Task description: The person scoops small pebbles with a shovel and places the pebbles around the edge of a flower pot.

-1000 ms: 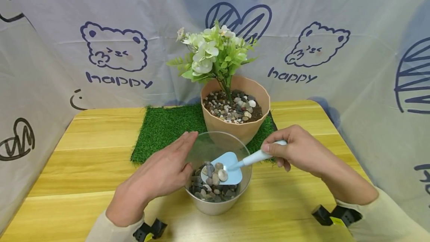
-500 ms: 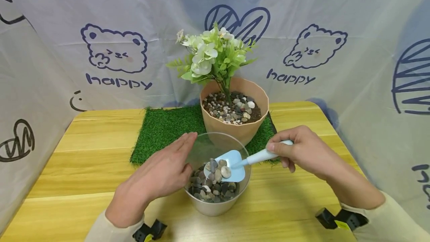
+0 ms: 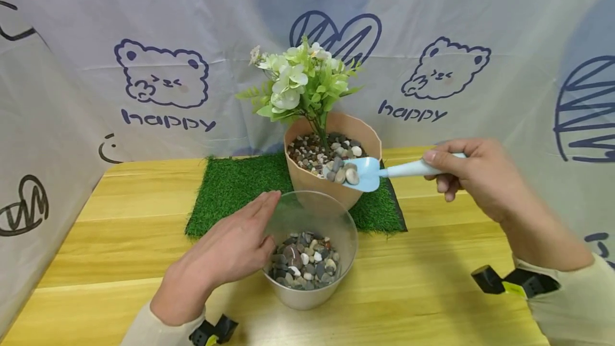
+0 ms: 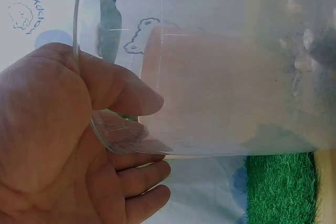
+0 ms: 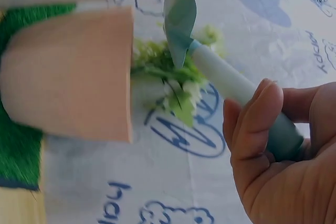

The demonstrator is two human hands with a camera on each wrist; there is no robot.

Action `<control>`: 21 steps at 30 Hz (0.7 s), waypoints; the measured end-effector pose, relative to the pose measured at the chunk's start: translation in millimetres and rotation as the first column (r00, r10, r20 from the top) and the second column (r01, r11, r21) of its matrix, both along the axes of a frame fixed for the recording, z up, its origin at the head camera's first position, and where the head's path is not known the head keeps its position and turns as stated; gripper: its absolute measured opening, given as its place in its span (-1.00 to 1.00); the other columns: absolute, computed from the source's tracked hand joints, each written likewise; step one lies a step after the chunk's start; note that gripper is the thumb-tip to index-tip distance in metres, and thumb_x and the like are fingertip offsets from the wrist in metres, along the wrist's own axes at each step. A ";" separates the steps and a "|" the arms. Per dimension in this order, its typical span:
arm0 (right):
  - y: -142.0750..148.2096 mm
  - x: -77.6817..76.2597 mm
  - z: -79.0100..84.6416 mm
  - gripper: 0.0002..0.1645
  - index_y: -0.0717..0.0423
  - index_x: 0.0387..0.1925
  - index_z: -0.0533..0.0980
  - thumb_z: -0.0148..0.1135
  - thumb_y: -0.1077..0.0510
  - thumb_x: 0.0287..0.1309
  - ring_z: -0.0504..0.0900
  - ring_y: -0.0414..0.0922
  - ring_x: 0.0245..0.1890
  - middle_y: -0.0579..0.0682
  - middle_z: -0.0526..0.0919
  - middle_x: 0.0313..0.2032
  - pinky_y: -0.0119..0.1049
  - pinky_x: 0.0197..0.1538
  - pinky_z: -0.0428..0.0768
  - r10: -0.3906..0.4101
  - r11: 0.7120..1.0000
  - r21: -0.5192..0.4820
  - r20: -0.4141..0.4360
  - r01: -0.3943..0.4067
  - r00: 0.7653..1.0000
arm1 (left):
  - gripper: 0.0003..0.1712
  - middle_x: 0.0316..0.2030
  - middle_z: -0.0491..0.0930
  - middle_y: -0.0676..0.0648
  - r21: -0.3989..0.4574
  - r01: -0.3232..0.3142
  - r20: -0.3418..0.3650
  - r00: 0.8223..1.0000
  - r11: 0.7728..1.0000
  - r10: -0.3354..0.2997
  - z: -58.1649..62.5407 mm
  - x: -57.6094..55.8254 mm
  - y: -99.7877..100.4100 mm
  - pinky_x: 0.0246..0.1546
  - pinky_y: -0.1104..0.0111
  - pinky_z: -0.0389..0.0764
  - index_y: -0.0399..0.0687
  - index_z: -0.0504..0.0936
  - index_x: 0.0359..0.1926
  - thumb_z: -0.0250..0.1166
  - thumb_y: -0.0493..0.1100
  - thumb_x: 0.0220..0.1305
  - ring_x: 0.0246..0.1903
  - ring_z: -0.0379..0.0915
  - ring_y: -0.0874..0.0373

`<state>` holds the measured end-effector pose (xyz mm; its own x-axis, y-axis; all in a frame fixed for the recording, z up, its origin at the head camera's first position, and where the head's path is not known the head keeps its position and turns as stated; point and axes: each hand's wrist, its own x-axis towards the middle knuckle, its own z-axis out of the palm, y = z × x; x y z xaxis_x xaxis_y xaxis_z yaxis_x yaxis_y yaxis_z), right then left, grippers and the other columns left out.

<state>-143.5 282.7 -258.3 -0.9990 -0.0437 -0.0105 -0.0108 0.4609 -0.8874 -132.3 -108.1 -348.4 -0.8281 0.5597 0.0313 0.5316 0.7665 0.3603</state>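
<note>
My right hand point(image 3: 480, 172) grips the handle of a light blue trowel point(image 3: 367, 175), its blade loaded with several pebbles point(image 3: 343, 171). The blade is over the near rim of the peach flower pot point(image 3: 331, 188). In the right wrist view, the fingers wrap round the trowel's handle point(image 5: 226, 74). My left hand point(image 3: 228, 244) holds the rim of a clear plastic bucket point(image 3: 312, 298), thumb inside and fingers outside, as the left wrist view shows. Grey, white and brown pebbles point(image 3: 307, 263) lie in the bucket.
White artificial flowers point(image 3: 290, 87) with green leaves stand in the pot among stones and soil. Beneath the pot lies a green turf mat point(image 3: 235, 186) on the wooden table point(image 3: 110, 212). A printed cloth point(image 3: 254, 9) hangs behind and at the sides.
My right hand has raised the loaded trowel out of the bucket and carried it forward and right to the pot's rim. The left hand has stayed at the bucket.
</note>
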 end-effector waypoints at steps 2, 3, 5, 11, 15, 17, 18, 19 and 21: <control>3.3 -6.6 6.6 -0.59 0.42 -0.02 0.65 0.19 0.07 0.55 0.57 -0.19 -0.60 -0.16 0.74 -0.47 -0.32 -0.53 0.72 -0.043 0.998 0.048 -0.008 0.043 0.999 | -0.09 0.65 0.05 -0.24 0.003 -0.001 0.003 1.000 1.000 0.001 -0.2 0.2 -0.3 0.63 -0.01 0.15 -0.26 -0.01 0.67 0.14 -0.14 0.43 0.63 0.02 -0.14; 4.3 -9.6 9.6 -0.54 0.45 0.03 0.63 0.18 0.05 0.56 0.58 -0.19 -0.59 -0.16 0.74 -0.46 -0.32 -0.50 0.73 -0.064 0.995 0.075 -0.011 0.065 0.998 | -0.09 0.65 0.05 -0.23 0.004 -0.003 0.004 1.000 1.000 0.003 -0.4 0.3 -0.4 0.63 -0.02 0.15 -0.25 -0.01 0.67 0.15 -0.14 0.43 0.63 0.02 -0.14; 5.1 -14.6 13.9 -0.46 0.48 0.08 0.60 0.16 -0.01 0.56 0.60 -0.18 -0.56 -0.14 0.72 -0.44 -0.32 -0.46 0.75 -0.110 0.983 0.147 -0.022 0.112 0.994 | -0.09 0.65 0.04 -0.23 0.005 -0.005 0.008 1.000 1.000 0.005 -0.7 0.4 -0.4 0.63 -0.02 0.16 -0.24 -0.02 0.68 0.14 -0.13 0.44 0.63 0.02 -0.14; 4.0 -26.6 16.2 -0.44 0.42 0.05 0.65 0.16 -0.06 0.55 0.65 -0.13 -0.50 0.02 0.70 -0.39 -0.29 -0.41 0.78 -0.198 0.933 0.295 -0.063 0.208 0.978 | -0.08 0.66 0.03 -0.23 0.012 -0.012 0.020 1.000 1.000 0.012 -2.6 -0.2 -0.7 0.62 -0.03 0.16 -0.21 -0.03 0.68 0.15 -0.11 0.45 0.63 0.01 -0.13; 4.1 -31.4 15.5 -0.44 0.44 0.02 0.66 0.17 -0.06 0.54 0.67 -0.13 -0.52 0.07 0.72 -0.42 -0.30 -0.44 0.77 -0.207 0.904 0.364 -0.082 0.223 0.975 | -0.08 0.66 0.01 -0.22 0.010 -0.017 0.022 1.000 1.000 0.017 -3.2 -0.4 -1.3 0.63 -0.01 0.14 -0.20 -0.04 0.68 0.15 -0.09 0.45 0.64 0.00 -0.12; 3.5 -32.7 15.2 -0.44 0.43 0.00 0.66 0.17 -0.07 0.53 0.69 -0.13 -0.53 0.09 0.73 -0.44 -0.30 -0.45 0.77 -0.212 0.890 0.394 -0.091 0.231 0.973 | -0.07 0.66 0.01 -0.22 0.010 -0.018 0.022 1.000 1.000 0.018 -3.2 -0.2 -1.5 0.63 0.00 0.13 -0.19 -0.04 0.68 0.15 -0.08 0.45 0.64 -0.01 -0.12; 3.2 -33.1 15.2 -0.44 0.43 -0.01 0.67 0.17 -0.07 0.53 0.69 -0.13 -0.54 0.10 0.74 -0.44 -0.29 -0.46 0.77 -0.213 0.885 0.403 -0.095 0.233 0.972 | -0.08 0.66 0.01 -0.22 0.012 -0.017 0.020 1.000 1.000 0.017 -3.3 -0.2 -1.6 0.63 -0.01 0.14 -0.20 -0.04 0.68 0.14 -0.08 0.45 0.64 0.00 -0.12; 3.0 -33.3 15.2 -0.43 0.43 -0.01 0.67 0.17 -0.07 0.53 0.69 -0.13 -0.55 0.10 0.74 -0.44 -0.29 -0.46 0.76 -0.214 0.880 0.413 -0.099 0.236 0.972 | -0.08 0.65 0.02 -0.22 0.015 -0.015 0.020 1.000 1.000 0.014 -3.3 -0.1 -1.7 0.62 -0.02 0.14 -0.20 -0.04 0.68 0.14 -0.08 0.46 0.63 0.00 -0.13; 2.4 -33.6 15.5 -0.44 0.42 -0.02 0.67 0.17 -0.07 0.53 0.70 -0.13 -0.56 0.11 0.74 -0.45 -0.29 -0.47 0.76 -0.216 0.872 0.426 -0.111 0.243 0.970 | -0.08 0.65 0.02 -0.23 0.019 -0.012 0.019 1.000 1.000 0.012 -3.4 -0.1 -1.9 0.62 -0.03 0.15 -0.20 -0.04 0.68 0.13 -0.09 0.46 0.63 0.01 -0.14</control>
<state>-177.1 285.1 -242.8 -0.9798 0.1823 0.0825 0.0974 0.7945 -0.5994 -132.4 -110.0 -351.8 -0.8354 0.5491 0.0257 0.5153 0.7659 0.3846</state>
